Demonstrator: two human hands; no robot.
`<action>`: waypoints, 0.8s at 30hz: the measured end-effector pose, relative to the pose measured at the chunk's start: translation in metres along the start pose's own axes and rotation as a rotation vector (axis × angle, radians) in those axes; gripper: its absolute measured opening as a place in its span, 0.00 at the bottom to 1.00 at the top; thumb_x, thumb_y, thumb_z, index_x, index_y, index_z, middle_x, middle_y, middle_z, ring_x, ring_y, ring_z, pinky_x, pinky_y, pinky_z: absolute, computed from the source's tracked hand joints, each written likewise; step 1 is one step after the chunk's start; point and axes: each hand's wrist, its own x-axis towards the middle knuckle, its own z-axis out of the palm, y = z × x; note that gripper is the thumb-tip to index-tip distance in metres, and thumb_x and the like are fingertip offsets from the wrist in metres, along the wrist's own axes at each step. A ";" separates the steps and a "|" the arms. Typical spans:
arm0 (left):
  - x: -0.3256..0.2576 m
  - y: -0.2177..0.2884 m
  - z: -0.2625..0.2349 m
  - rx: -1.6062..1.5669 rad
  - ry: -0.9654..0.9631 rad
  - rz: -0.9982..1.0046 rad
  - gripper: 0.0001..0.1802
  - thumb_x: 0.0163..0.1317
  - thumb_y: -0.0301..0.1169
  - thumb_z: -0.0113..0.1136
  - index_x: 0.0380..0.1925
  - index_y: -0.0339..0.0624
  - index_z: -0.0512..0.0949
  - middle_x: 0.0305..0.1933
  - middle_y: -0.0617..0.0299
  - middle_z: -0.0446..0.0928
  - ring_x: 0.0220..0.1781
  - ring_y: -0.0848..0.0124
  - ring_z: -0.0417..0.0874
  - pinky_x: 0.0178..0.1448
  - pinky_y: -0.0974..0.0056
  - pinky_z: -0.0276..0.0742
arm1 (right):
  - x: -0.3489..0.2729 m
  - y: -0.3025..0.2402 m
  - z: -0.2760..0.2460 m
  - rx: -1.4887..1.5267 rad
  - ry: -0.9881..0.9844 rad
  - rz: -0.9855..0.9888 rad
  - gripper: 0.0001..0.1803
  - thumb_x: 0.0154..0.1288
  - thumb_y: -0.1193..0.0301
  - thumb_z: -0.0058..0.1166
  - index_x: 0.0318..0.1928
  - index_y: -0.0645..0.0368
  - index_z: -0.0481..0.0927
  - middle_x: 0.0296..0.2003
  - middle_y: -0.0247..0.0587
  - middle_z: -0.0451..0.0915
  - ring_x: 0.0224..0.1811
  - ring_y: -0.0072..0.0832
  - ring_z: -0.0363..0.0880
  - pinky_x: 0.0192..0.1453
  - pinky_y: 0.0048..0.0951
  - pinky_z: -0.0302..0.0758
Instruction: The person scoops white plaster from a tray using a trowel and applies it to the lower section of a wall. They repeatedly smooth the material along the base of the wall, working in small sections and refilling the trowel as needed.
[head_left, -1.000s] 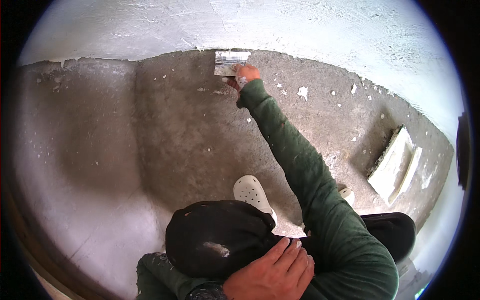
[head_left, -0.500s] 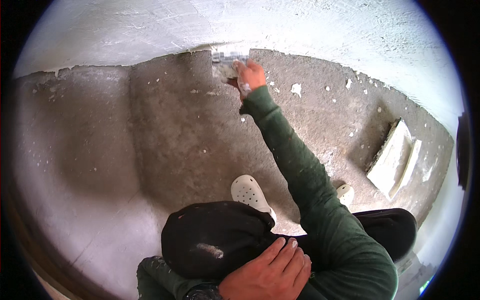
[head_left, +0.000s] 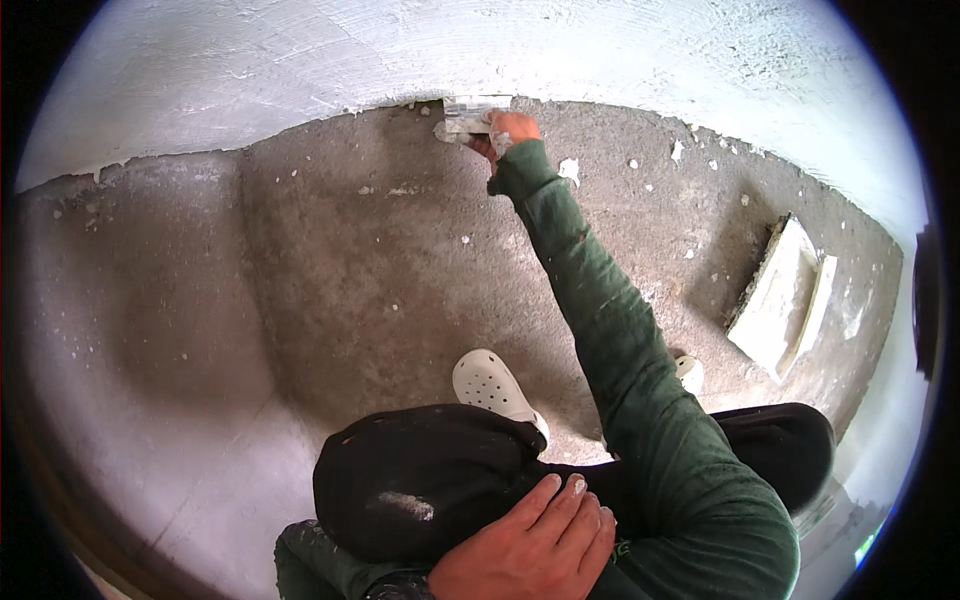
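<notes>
Rightward along the foot of the white wall (head_left: 450, 50), nearer the pale chip (head_left: 569, 171) at 1 o'clock, the flat trowel (head_left: 466, 112) sits farther than it does half a second earlier; the green sleeve (head_left: 600, 300) follows it. The left hand (head_left: 528, 548) stays down by the lap.

Taking the middle of the view as the clock's centre, the trowel is at 12 o'clock, its far edge at the border of wall and grey floor (head_left: 370, 270); whether it presses on the wall I cannot tell. The right hand (head_left: 513, 128) is clamped on the trowel from its right side, white smears on the skin.

At 6 o'clock the left hand lies palm down and holds nothing, its fingers extended side by side, with white on a fingertip. Toward 7 o'clock is a bent knee (head_left: 400, 460) in black cloth with a pale smear. One white clog (head_left: 487, 382) stands just below centre; the other (head_left: 689, 374) shows partly at 4 o'clock. At 3 o'clock a white board (head_left: 772, 300) with a raised strip lies on the floor, well apart from both hands.
</notes>
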 end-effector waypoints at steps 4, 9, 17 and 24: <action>0.006 0.001 0.002 0.002 -0.006 0.048 0.21 0.58 0.34 0.48 0.47 0.32 0.75 0.51 0.48 0.75 0.59 0.56 0.72 0.70 0.55 0.60 | 0.034 0.061 0.025 0.402 0.180 0.006 0.10 0.65 0.77 0.49 0.44 0.72 0.74 0.39 0.50 0.81 0.44 0.33 0.82 0.45 0.30 0.84; -0.004 -0.002 -0.007 -0.014 -0.090 -0.106 0.21 0.59 0.34 0.48 0.48 0.32 0.75 0.52 0.49 0.75 0.61 0.56 0.71 0.71 0.55 0.58 | -0.007 -0.050 0.004 1.833 0.168 0.514 0.12 0.69 0.75 0.42 0.45 0.75 0.69 0.38 0.55 0.78 0.37 0.40 0.83 0.38 0.39 0.86; 0.003 -0.003 0.000 -0.055 -0.046 -0.033 0.21 0.59 0.33 0.48 0.48 0.32 0.74 0.52 0.50 0.75 0.61 0.55 0.70 0.71 0.55 0.57 | -0.004 -0.045 0.017 1.767 -0.071 0.625 0.12 0.70 0.70 0.43 0.45 0.68 0.71 0.32 0.50 0.78 0.26 0.33 0.80 0.25 0.30 0.80; 0.000 -0.010 -0.001 -0.097 -0.042 -0.001 0.21 0.59 0.34 0.47 0.49 0.32 0.74 0.53 0.49 0.74 0.61 0.55 0.70 0.71 0.54 0.57 | 0.017 -0.030 0.012 1.416 0.058 0.075 0.16 0.64 0.66 0.55 0.43 0.69 0.75 0.33 0.45 0.79 0.29 0.32 0.80 0.29 0.35 0.78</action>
